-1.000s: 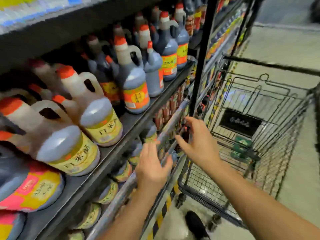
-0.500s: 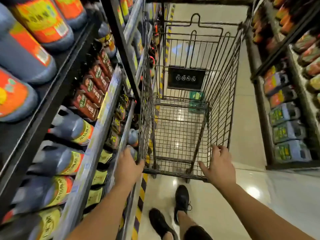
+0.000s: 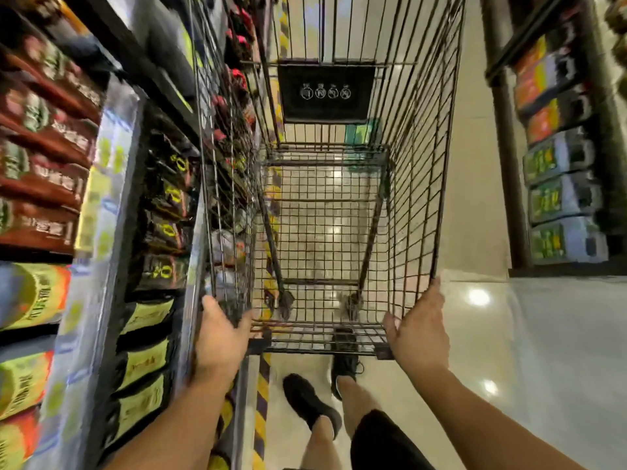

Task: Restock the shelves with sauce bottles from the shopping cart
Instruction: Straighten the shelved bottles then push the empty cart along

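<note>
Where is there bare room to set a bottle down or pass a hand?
Free: the wire-mesh bottom of the dark metal shopping cart, between its side walls; the glossy pale floor between cart and right-hand shelf. Crowded: left shelves, packed with bottles, close against the cart. Left hand and right hand grip its near corners.

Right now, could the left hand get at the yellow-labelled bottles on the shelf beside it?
Probably yes: the left hand grips the cart at its near corner right beside the yellow-labelled bottles, with no obstacle visible between them; it need only let go.
</note>
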{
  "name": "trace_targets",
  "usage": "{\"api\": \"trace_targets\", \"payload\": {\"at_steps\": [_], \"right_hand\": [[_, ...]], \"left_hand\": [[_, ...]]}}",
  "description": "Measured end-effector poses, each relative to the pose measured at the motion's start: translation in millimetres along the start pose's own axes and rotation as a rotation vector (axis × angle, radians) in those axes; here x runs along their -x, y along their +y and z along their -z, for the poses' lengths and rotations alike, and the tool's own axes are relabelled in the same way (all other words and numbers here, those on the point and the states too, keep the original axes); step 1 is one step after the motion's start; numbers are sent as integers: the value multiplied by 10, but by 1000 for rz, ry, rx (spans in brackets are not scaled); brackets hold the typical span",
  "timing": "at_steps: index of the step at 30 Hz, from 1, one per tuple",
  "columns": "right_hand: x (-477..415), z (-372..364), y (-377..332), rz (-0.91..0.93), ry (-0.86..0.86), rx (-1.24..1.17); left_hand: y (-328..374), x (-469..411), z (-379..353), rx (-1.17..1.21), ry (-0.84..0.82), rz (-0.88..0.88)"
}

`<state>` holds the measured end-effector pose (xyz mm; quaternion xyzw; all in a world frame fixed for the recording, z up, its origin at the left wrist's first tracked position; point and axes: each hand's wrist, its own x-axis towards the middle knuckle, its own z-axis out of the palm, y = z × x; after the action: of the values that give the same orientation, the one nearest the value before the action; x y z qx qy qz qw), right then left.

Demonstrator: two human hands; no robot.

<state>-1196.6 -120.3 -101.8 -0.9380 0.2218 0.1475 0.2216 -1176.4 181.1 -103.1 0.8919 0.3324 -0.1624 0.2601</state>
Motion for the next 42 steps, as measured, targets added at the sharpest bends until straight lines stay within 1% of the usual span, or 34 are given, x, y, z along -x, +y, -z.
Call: {"api": "trace_targets", "payload": {"at_steps": [6, 9, 15, 24, 27, 29, 33, 38, 42], "right_hand": [[-280, 59, -75, 19, 76, -16], [-527, 109, -115, 38, 96, -23], [-1068, 206, -206, 91, 102, 23], [-1891, 375, -526, 88, 146, 32], [-2176, 421, -653, 91, 155, 31], [-2378, 459, -746, 92, 161, 36], [-2840, 555, -978, 84, 181, 49], [-3440, 694, -1322, 47, 196, 51], [-3857, 787, -1581, 25, 212, 59]], "left_hand": [[287, -135, -78, 28, 162, -36], [477, -301, -141, 13, 183, 11], [810, -705, -313, -34, 251, 21], [1391, -1365, -372, 4, 287, -11], [1596, -1626, -375, -35, 317, -2], [1741, -1810, -374, -24, 336, -28], [2111, -2212, -346, -31, 352, -47], [2659, -2702, -250, -23, 315, -46], [3065, -2998, -139, -19, 326, -123]]}}
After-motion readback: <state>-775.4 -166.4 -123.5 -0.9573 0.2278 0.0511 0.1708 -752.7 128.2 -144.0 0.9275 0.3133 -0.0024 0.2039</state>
